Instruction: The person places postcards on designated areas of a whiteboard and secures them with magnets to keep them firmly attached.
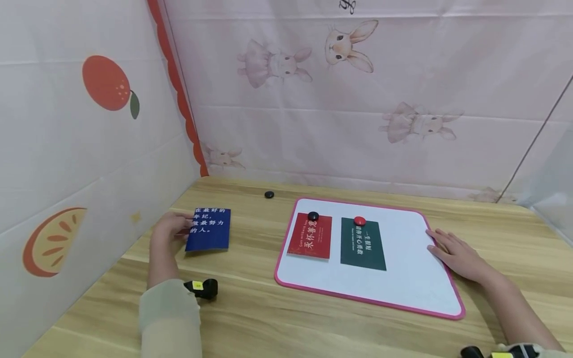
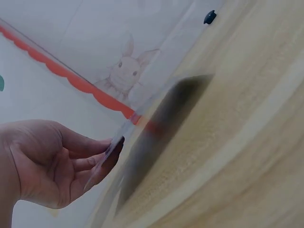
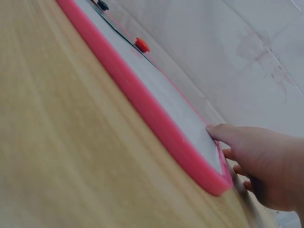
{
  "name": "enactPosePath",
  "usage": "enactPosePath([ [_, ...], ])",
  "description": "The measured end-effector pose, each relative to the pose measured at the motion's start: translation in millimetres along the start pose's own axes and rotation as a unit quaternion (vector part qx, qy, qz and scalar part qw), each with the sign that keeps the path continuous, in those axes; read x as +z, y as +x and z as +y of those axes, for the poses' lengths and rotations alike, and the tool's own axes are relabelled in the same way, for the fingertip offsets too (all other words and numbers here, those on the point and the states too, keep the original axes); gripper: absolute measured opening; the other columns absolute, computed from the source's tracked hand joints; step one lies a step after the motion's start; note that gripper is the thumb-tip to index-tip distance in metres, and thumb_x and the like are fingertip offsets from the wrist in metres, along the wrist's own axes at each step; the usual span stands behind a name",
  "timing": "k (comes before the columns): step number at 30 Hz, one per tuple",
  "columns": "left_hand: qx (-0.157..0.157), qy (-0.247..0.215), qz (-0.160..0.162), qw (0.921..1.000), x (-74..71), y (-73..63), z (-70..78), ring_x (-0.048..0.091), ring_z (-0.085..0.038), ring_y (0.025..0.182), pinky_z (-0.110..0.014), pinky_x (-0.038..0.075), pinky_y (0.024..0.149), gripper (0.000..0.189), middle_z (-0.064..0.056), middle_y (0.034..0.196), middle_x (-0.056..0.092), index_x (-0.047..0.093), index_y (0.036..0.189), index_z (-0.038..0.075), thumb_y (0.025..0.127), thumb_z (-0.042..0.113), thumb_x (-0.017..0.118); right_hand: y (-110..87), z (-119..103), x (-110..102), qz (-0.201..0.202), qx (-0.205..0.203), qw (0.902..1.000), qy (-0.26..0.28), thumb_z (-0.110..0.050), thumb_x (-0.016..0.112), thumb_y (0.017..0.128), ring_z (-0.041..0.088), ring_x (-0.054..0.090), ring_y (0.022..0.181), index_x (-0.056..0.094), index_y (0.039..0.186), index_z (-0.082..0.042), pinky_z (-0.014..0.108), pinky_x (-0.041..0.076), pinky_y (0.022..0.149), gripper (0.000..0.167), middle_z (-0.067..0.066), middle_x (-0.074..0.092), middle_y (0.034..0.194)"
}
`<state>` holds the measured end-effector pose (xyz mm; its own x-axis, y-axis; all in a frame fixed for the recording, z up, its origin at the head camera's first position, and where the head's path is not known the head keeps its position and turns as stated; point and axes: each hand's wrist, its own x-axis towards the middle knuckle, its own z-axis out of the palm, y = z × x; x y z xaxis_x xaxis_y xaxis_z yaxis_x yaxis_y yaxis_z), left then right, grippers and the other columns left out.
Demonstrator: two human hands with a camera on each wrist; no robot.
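My left hand (image 1: pixel 172 228) pinches a blue card (image 1: pixel 210 233) with white writing by its left edge. The left wrist view shows the card edge-on between thumb and fingers, tilted, with a dark shadow on the table below. At the whiteboard's right side, my right hand (image 1: pixel 461 256) holds the pink-framed whiteboard (image 1: pixel 407 248), thumb over the rim and fingers along the outer side. On the board, a black round magnet (image 1: pixel 313 216) sits at the top of a red card (image 1: pixel 310 241). A red magnet (image 1: pixel 360 222) sits on top of a green card (image 1: pixel 363 248).
Another black magnet (image 1: pixel 269 194) lies on the wooden table (image 1: pixel 250 308) near the back, between the blue card and the board. A rabbit-print sheet (image 1: pixel 304 124) hangs behind, and a fruit-print sheet (image 1: pixel 89 154) borders the left side.
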<state>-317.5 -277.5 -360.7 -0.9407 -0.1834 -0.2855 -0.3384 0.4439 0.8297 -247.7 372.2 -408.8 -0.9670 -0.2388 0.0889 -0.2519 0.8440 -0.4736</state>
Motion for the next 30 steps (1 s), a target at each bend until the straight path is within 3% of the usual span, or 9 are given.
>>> enactPosePath([
  [12, 0.018, -0.023, -0.014, 0.9995, 18.2, -2.2, 22.7, 0.049, -0.023, 0.093, -0.023, 0.048, 0.067, 0.041, -0.023, 0.118, 0.047, 0.036, 0.133, -0.011, 0.094, 0.000, 0.043, -0.8, -3, -1, -0.002, 0.000, 1.0000, 0.003, -0.035, 0.043, 0.097, 0.057, 0.009, 0.125, 0.028, 0.139, 0.006, 0.071, 0.006, 0.092, 0.061, 0.038, 0.019, 0.137],
  [18, 0.021, -0.039, -0.020, 0.9988, 27.0, -4.1, 37.7, 0.046, -0.027, 0.102, -0.029, 0.046, 0.078, 0.042, -0.023, 0.125, 0.043, 0.035, 0.135, -0.008, 0.095, 0.001, 0.041, -1.8, -2, -2, -0.001, 0.000, 1.0000, 0.005, -0.035, 0.043, 0.097, 0.057, 0.008, 0.125, 0.028, 0.139, 0.006, 0.071, 0.006, 0.092, 0.061, 0.039, 0.019, 0.137],
  [23, 0.045, -0.029, -0.028, 0.9982, 32.2, -6.5, 51.0, 0.046, -0.030, 0.107, -0.032, 0.045, 0.082, 0.042, -0.025, 0.128, 0.042, 0.035, 0.135, -0.009, 0.095, 0.001, 0.040, -2.0, -2, -1, 0.003, 0.000, 1.0000, -0.001, -0.034, 0.044, 0.096, 0.056, 0.010, 0.124, 0.029, 0.139, 0.006, 0.070, 0.008, 0.092, 0.061, 0.038, 0.020, 0.137],
  [30, 0.036, -0.038, -0.016, 0.9985, 41.0, -12.1, 64.6, 0.046, -0.032, 0.113, -0.035, 0.045, 0.087, 0.041, -0.024, 0.130, 0.042, 0.036, 0.136, -0.005, 0.096, 0.003, 0.040, -3.3, -4, -2, 0.001, 0.003, 1.0000, 0.004, -0.035, 0.045, 0.096, 0.056, 0.009, 0.125, 0.028, 0.139, 0.006, 0.070, 0.007, 0.093, 0.062, 0.037, 0.020, 0.138],
])
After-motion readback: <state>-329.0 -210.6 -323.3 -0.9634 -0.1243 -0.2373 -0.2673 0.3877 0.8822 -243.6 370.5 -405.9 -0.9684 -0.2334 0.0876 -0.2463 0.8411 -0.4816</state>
